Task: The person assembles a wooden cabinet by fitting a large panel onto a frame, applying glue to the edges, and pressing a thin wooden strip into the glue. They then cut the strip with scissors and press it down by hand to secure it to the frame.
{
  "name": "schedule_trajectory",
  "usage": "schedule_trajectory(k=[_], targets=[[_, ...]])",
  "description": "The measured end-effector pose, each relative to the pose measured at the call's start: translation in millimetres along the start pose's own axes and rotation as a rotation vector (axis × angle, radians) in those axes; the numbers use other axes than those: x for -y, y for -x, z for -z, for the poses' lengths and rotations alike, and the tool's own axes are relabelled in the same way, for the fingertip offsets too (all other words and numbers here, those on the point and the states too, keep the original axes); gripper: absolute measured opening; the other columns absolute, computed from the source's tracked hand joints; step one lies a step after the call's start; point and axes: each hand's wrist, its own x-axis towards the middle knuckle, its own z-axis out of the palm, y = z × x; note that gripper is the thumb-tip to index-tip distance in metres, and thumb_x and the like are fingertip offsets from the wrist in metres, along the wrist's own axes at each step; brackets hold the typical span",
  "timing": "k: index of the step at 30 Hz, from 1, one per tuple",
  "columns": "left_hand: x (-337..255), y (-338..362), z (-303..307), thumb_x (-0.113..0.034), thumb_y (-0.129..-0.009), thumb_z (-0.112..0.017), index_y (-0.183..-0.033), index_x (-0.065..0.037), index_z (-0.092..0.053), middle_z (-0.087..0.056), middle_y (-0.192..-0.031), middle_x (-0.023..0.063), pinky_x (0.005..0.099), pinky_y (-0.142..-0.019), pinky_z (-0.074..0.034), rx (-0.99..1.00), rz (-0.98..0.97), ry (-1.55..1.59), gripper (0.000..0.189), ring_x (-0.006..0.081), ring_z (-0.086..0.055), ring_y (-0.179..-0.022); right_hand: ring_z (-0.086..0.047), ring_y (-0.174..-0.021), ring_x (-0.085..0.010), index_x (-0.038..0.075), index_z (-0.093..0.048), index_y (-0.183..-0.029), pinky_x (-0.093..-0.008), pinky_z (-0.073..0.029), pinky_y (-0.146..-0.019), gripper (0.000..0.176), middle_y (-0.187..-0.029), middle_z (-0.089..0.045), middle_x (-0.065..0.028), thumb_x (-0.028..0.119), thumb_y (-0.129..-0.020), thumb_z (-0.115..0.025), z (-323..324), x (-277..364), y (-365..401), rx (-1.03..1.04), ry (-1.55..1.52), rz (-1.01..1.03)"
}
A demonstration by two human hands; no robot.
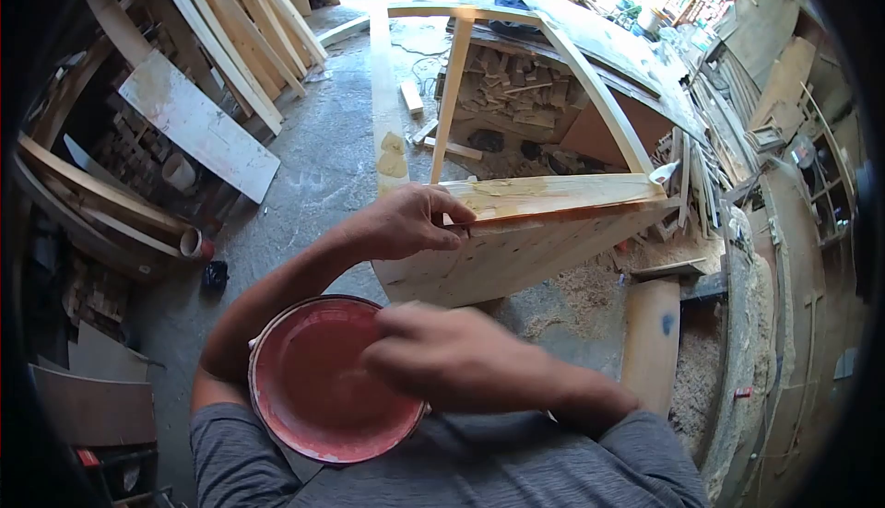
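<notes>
In the head view, the left hand [406, 224] is closed on the near end of a pale, thick wooden panel with visible grain [516, 259]. The fingers [454, 222] curl over its end while the thumb lies along the side. The panel stands on edge, tilted, just ahead of the person and above the grey concrete floor [323, 158]. Its narrow top face [553, 196] is glossy and yellowish, streaked as if wet, and a darker orange line runs beneath it.

A round red bowl with a smooth, dull inside and a scuffed pale rim [309, 388] sits lower down, against the left forearm and the grey knit shirt [461, 476]. The right hand [442, 351] lies across the bowl's right rim. It is blurred by motion, so its fingers look loosely bunched, but I cannot tell whether they hold anything.

Loose, fluffy sawdust [590, 296] is heaped under and right of the panel. Beside it is a flat brown plank with a blue spot [653, 342]. Beyond the panel rises a curved frame of light timber strips [599, 93] with stacked offcuts beneath it. Long pale planks [240, 29] lean at the upper left, and a white-smeared flat board [198, 125] is propped below them.
</notes>
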Motion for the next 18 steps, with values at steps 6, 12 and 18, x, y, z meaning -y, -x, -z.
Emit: schedule_trajectory(k=[6, 12, 18], targets=[[7, 5, -2, -0.001, -0.085, -0.078, -0.134, -0.001, -0.062, -0.070, -0.120, 0.0077, 0.0280, -0.096, -0.053, -0.011, 0.027, 0.229, 0.051, 0.0123, -0.064, -0.106, -0.067, -0.080, -0.0298, 0.003, -0.073, -0.100, -0.0395, -0.055, -0.071, 0.011, -0.090, -0.064, -0.0123, 0.008, -0.090, -0.072, 41, -61, 35, -0.553, 0.194, -0.469], [14, 5, -6, 0.006, -0.084, -0.076, -0.132, 0.000, -0.062, -0.070, -0.119, 0.0072, 0.0283, -0.098, -0.053, -0.032, 0.003, 0.300, 0.050, 0.0121, -0.065, -0.107, -0.067, -0.081, -0.0291, 0.003, -0.074, -0.101, -0.0401, -0.054, -0.071, 0.012, -0.090, -0.065, -0.0126, 0.007, -0.090, -0.072, 26, -92, 32, -0.625, 0.372, -0.367], [13, 5, -5, 0.007, -0.083, -0.076, -0.127, 0.000, -0.066, -0.072, -0.114, 0.0054, 0.0280, -0.095, -0.054, -0.042, -0.018, 0.262, 0.045, 0.0110, -0.066, -0.105, -0.065, -0.082, -0.0288, 0.003, -0.075, -0.102, -0.0408, -0.053, -0.073, 0.015, -0.088, -0.065, -0.0116, 0.006, -0.088, -0.074, 18, -95, 28, -0.628, 0.489, -0.345]])
